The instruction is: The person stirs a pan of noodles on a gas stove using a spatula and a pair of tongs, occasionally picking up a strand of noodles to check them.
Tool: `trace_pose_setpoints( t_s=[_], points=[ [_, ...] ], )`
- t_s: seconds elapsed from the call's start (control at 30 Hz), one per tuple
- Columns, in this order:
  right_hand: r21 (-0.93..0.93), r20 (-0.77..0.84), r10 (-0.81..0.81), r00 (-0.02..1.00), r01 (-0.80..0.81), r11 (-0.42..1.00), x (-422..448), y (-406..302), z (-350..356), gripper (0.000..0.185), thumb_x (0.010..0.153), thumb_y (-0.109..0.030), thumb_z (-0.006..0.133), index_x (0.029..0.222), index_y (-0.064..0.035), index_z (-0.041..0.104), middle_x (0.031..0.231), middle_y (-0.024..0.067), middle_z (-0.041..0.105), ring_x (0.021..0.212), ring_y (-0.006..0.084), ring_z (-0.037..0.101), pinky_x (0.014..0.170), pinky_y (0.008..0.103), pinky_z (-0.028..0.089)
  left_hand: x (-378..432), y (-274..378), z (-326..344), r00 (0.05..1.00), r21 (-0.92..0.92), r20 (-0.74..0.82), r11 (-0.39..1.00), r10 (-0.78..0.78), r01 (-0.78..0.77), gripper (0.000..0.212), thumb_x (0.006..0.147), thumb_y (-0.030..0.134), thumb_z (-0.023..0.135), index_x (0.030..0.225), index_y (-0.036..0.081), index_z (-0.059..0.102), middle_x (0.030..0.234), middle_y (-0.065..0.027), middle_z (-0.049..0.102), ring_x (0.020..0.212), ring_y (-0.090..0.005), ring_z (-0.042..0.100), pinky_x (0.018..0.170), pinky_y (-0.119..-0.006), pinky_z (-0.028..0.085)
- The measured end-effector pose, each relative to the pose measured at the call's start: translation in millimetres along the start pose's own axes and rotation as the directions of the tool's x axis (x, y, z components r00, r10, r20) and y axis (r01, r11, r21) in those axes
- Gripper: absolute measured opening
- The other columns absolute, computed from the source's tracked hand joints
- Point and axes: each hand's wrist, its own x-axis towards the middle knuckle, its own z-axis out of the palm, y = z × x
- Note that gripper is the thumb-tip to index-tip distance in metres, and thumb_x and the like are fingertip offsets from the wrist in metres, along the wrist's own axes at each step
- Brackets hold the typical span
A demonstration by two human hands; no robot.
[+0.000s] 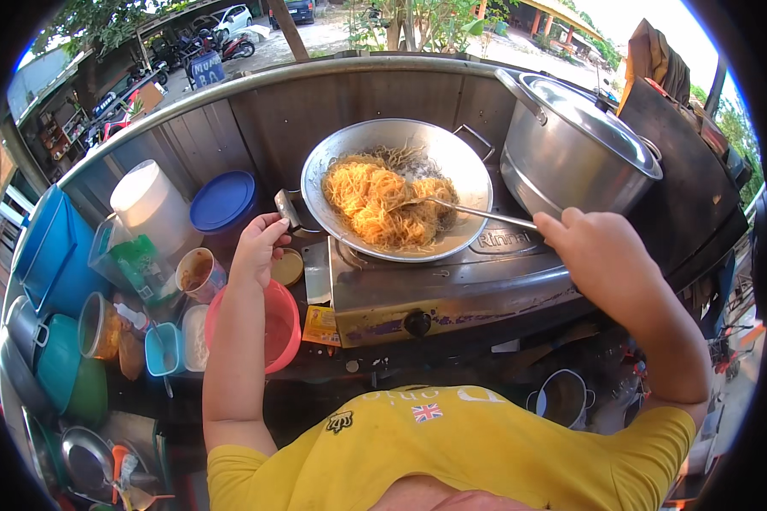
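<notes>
A metal wok (466,185) sits on the gas stove (460,281), holding a heap of orange-brown noodles (371,198). Paler strands lie toward its back. My right hand (604,259) is closed around the long metal handle of a spatula (486,213), whose head is buried among the noodles. At the wok's left side, my left hand (262,243) pinches the lower end of the wok's left handle (286,207) between thumb and fingers. Its other fingers curl inward. A second wire handle (476,140) juts from the wok's back right.
A large lidded steel pot (569,147) stands right of the wok. Left are a pink bowl (284,326), a paper cup (199,274), a blue lid (222,201), a white tub (147,204) and a blue bucket (61,249). A metal wall (351,96) borders the back.
</notes>
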Motion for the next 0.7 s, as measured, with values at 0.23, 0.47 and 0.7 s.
trace_pose_setpoints(
  t_s=[0.23,0.47,0.7],
  points=[
    [-0.109,0.043,0.000,0.999,0.005,0.994,37,-6,48,0.020,0.076,-0.008,0.058,0.096,-0.0066,0.058,0.078,0.0081,0.061,0.071,0.0229,0.066,0.059,0.0316,0.052,3,-1,4,1.000,-0.019,0.016,1.000,0.023,-0.022,0.026,0.085,0.019,0.063,0.106,0.006,0.057,0.085,0.0039,0.058,0.072,-0.0042,0.053,0.057,-0.018,0.038],
    [0.040,0.081,0.167,0.983,-0.171,0.984,57,50,-21,0.017,0.084,-0.021,0.058,0.088,-0.0090,0.069,0.085,0.0111,0.067,0.080,0.0304,0.064,0.073,0.0405,0.050,2,-3,-1,1.000,-0.008,-0.008,1.000,0.014,-0.014,0.027,0.084,0.021,0.064,0.106,0.007,0.057,0.085,0.0043,0.058,0.071,-0.0040,0.053,0.057,-0.019,0.038],
    [-0.064,0.196,0.287,0.938,-0.280,0.958,123,86,5,0.023,0.081,-0.025,0.059,0.082,-0.0043,0.069,0.079,0.0167,0.066,0.078,0.0318,0.063,0.071,0.0422,0.048,1,-3,4,1.000,-0.022,-0.007,1.000,0.012,-0.012,0.027,0.084,0.021,0.064,0.106,0.007,0.057,0.085,0.0045,0.058,0.071,-0.0038,0.053,0.058,-0.019,0.038]
  ],
)
